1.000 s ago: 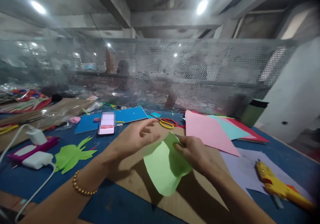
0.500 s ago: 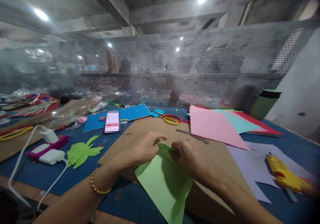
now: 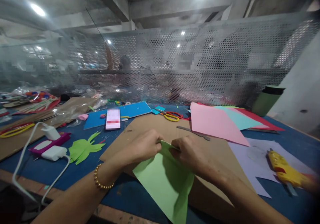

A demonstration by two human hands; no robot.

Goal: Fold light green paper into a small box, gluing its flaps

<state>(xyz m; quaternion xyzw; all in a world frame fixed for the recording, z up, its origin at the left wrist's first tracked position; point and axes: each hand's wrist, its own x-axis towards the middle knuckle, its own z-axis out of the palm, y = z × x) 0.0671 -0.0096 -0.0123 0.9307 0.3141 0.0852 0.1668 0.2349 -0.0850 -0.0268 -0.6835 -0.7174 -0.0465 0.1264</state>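
Note:
A light green sheet of paper (image 3: pixel 165 184) hangs between my hands, its lower corner pointing down toward me. My left hand (image 3: pixel 146 145), with a gold bead bracelet at the wrist, pinches the sheet's top edge. Close beside it, my right hand (image 3: pixel 188 150) is closed on the same top edge, fingers curled. Under both hands lies a brown cardboard sheet (image 3: pixel 140 125). Beyond my right hand a thin grey metal tool (image 3: pixel 192 132) rests on the cardboard. Several green paper leaf shapes (image 3: pixel 85 147) lie to the left.
Scissors with yellow and red handles (image 3: pixel 172 116) lie at the back, near a blue board (image 3: pixel 137 110). Pink paper (image 3: pixel 217 124) and a yellow glue gun (image 3: pixel 282 169) are at right. A phone (image 3: pixel 113 119) and a purple power strip (image 3: pixel 46 145) with white cables sit left.
My left fingers have closed in on the paper's top edge; the forefinger was stretched out before. The view has tilted slightly, and the sheet stays in both hands.

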